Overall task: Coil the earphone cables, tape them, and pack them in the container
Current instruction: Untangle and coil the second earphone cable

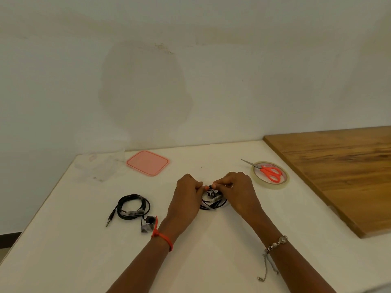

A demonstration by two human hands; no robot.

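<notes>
A dark coiled earphone cable (212, 200) lies on the white table (63, 240) between my hands. My left hand (186, 197) pinches its left side and my right hand (238, 189) pinches its top, with thumbs and fingertips almost meeting over it. Clear tape seems to be wrapped on the coil. A second black earphone coil (133, 206), taped, lies to the left with its plug and earbuds loose. A clear plastic container (99, 166) stands at the back left, its pink lid (148, 162) beside it.
A roll of clear tape (269, 175) lies right of my hands with orange-handled scissors (268, 170) resting on it. A wooden board (338, 172) covers the table's right side. A wall runs along the back.
</notes>
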